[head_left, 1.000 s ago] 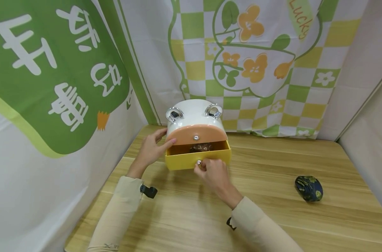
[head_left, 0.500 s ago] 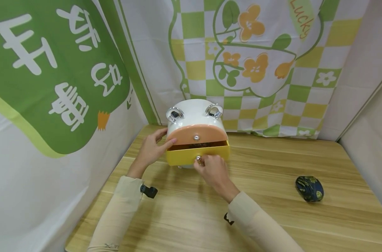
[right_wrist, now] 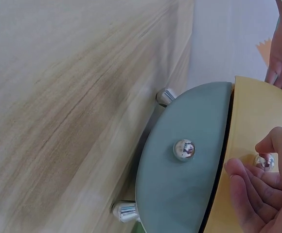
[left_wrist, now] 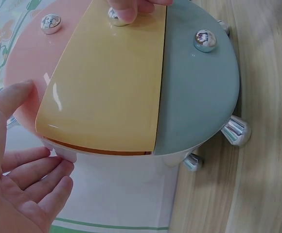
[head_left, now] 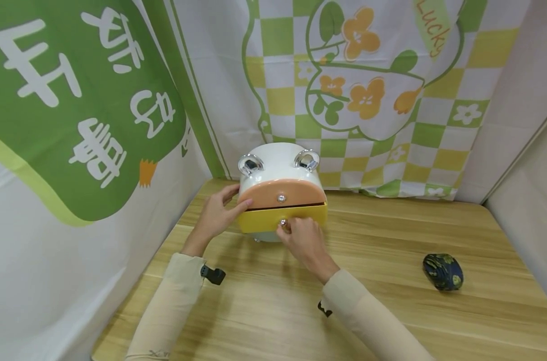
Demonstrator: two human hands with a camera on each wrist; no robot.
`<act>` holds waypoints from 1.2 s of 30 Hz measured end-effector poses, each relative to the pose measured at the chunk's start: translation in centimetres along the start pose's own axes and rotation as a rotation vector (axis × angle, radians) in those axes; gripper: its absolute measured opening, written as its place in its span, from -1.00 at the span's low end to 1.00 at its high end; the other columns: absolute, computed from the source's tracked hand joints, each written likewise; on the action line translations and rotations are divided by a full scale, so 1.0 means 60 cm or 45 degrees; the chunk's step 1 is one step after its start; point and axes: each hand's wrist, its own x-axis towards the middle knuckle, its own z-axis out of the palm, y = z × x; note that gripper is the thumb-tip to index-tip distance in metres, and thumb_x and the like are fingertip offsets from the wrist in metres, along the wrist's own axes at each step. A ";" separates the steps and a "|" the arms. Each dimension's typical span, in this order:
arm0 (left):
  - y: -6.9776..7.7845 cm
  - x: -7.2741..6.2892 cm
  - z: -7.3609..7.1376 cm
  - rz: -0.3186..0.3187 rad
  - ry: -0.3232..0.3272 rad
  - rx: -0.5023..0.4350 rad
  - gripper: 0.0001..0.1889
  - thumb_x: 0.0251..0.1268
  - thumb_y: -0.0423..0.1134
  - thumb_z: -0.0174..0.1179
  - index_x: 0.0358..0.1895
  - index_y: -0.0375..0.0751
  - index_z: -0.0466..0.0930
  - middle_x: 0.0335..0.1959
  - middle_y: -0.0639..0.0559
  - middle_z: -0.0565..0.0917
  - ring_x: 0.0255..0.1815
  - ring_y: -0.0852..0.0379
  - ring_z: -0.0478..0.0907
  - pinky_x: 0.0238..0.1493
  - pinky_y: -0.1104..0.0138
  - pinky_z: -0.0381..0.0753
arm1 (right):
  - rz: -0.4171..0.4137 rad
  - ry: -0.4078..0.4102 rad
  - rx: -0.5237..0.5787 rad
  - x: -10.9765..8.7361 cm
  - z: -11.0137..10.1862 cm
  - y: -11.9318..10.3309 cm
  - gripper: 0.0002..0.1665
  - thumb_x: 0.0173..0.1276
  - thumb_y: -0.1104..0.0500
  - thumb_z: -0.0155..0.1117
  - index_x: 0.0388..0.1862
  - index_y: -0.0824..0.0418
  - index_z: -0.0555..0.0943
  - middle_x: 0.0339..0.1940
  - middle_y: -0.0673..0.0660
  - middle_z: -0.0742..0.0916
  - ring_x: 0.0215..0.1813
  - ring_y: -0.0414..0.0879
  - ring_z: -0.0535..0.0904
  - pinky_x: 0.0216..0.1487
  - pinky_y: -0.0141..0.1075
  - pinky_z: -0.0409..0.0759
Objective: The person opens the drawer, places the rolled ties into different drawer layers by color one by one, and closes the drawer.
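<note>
A small round-fronted drawer cabinet (head_left: 280,160) with silver handles stands at the back of the table. Its orange top drawer (head_left: 264,193) lies flush, while the yellow middle drawer (head_left: 260,220) stands slightly out, with a thin dark gap above its rim. My right hand (head_left: 304,241) pinches the yellow drawer's silver knob (right_wrist: 264,161). At the cabinet's left side is my left hand (head_left: 215,213), its thumb (left_wrist: 17,97) resting on the orange front and its fingers (left_wrist: 39,177) loosely extended by the side wall. The yellow drawer's inside is hidden. Below it sits the grey-blue bottom drawer (left_wrist: 199,92).
A rolled dark blue patterned cloth (head_left: 442,271) lies on the right of the wooden table (head_left: 373,235). Close behind the cabinet hangs a green-and-yellow checkered curtain (head_left: 391,150). A green-and-white cloth wall (head_left: 142,260) borders the left side.
My right hand has pushed the yellow drawer inward. The brown floral item seen inside it earlier is now hidden. My left hand has stayed in place.
</note>
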 end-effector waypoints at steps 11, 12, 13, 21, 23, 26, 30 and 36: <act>0.000 0.000 0.000 0.005 0.000 0.013 -0.25 0.42 0.16 0.37 0.53 -0.17 0.44 0.53 -0.19 0.52 0.58 -0.19 0.43 0.63 -0.08 0.42 | -0.031 0.028 -0.032 0.010 0.007 0.005 -0.44 0.41 0.10 0.39 -0.73 0.02 0.31 -0.78 -0.13 0.35 -0.67 -0.26 0.24 -0.68 -0.45 0.22; 0.001 0.000 0.001 0.006 0.001 0.010 -0.25 0.42 0.16 0.37 0.53 -0.17 0.44 0.53 -0.19 0.52 0.58 -0.19 0.44 0.63 -0.07 0.42 | -0.030 0.028 -0.031 0.011 0.007 0.006 -0.43 0.41 0.10 0.39 -0.73 0.02 0.31 -0.78 -0.13 0.35 -0.67 -0.26 0.24 -0.67 -0.44 0.22; 0.001 0.000 0.001 0.006 0.001 0.009 -0.24 0.41 0.16 0.37 0.52 -0.17 0.44 0.52 -0.19 0.52 0.58 -0.19 0.44 0.62 -0.07 0.43 | -0.029 0.030 -0.033 0.012 0.008 0.007 -0.44 0.40 0.10 0.39 -0.73 0.02 0.31 -0.78 -0.13 0.35 -0.66 -0.25 0.25 -0.67 -0.43 0.23; 0.001 0.001 0.004 0.003 -0.007 -0.001 -0.24 0.41 0.16 0.38 0.53 -0.17 0.44 0.53 -0.19 0.52 0.58 -0.19 0.44 0.62 -0.07 0.43 | -0.025 0.030 -0.059 0.017 0.010 0.010 -0.46 0.39 0.10 0.40 -0.72 0.03 0.34 -0.78 -0.10 0.41 -0.66 -0.22 0.31 -0.67 -0.40 0.34; 0.001 0.000 0.005 0.005 -0.006 -0.001 -0.24 0.41 0.16 0.38 0.53 -0.17 0.44 0.53 -0.18 0.52 0.58 -0.18 0.44 0.62 -0.07 0.43 | -0.027 0.032 -0.061 0.018 0.010 0.011 -0.47 0.38 0.11 0.41 -0.71 0.03 0.35 -0.78 -0.09 0.43 -0.67 -0.21 0.32 -0.67 -0.39 0.37; 0.000 0.000 0.004 0.004 -0.005 -0.009 -0.25 0.41 0.15 0.38 0.53 -0.17 0.44 0.53 -0.18 0.52 0.58 -0.18 0.44 0.63 -0.07 0.42 | -0.033 0.036 -0.056 0.018 0.012 0.011 -0.50 0.38 0.11 0.40 -0.70 0.04 0.37 -0.77 -0.08 0.46 -0.67 -0.21 0.34 -0.67 -0.40 0.39; -0.001 -0.001 0.003 0.007 -0.003 -0.014 -0.25 0.42 0.14 0.37 0.53 -0.17 0.43 0.53 -0.18 0.51 0.59 -0.18 0.43 0.64 -0.08 0.41 | 0.000 0.003 0.008 0.017 0.011 0.012 -0.47 0.40 0.10 0.41 -0.72 0.05 0.38 -0.79 -0.09 0.47 -0.70 -0.25 0.33 -0.69 -0.45 0.35; -0.001 -0.001 0.001 0.018 0.005 -0.018 -0.26 0.43 0.14 0.37 0.53 -0.17 0.43 0.53 -0.18 0.51 0.59 -0.18 0.43 0.63 -0.07 0.41 | 0.038 -0.048 0.021 0.010 0.014 0.020 -0.36 0.36 0.01 0.48 -0.78 0.04 0.31 -0.84 -0.12 0.38 -0.73 -0.27 0.23 -0.70 -0.45 0.24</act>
